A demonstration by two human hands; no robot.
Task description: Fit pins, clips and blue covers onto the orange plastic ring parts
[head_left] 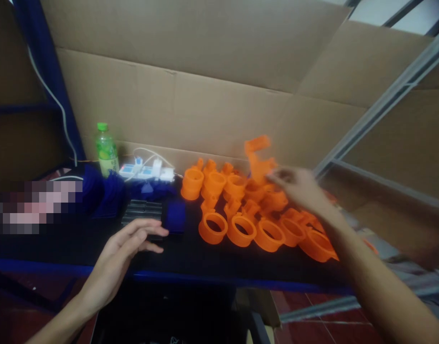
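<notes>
My right hand [294, 186] pinches an orange plastic part [260, 165] and holds it up over the back row of similar pieces; the part is blurred. Below it, on the black table, stand several orange ring-shaped parts [241, 230] with clip-like arms, in two rough rows. My left hand [133, 243] hovers over the front of the table, fingers stretched out and apart, with nothing in it. Just behind its fingertips lie a stack of dark metallic bars [142, 210] and a flat blue block [175, 216].
A green-capped bottle [106, 150] stands at the back left beside a white power strip [148, 171] with plugs and cables. Dark blue parts [108, 193] sit left of the bars. Cardboard [205, 105] walls the back; a metal frame [380, 105] rises at right.
</notes>
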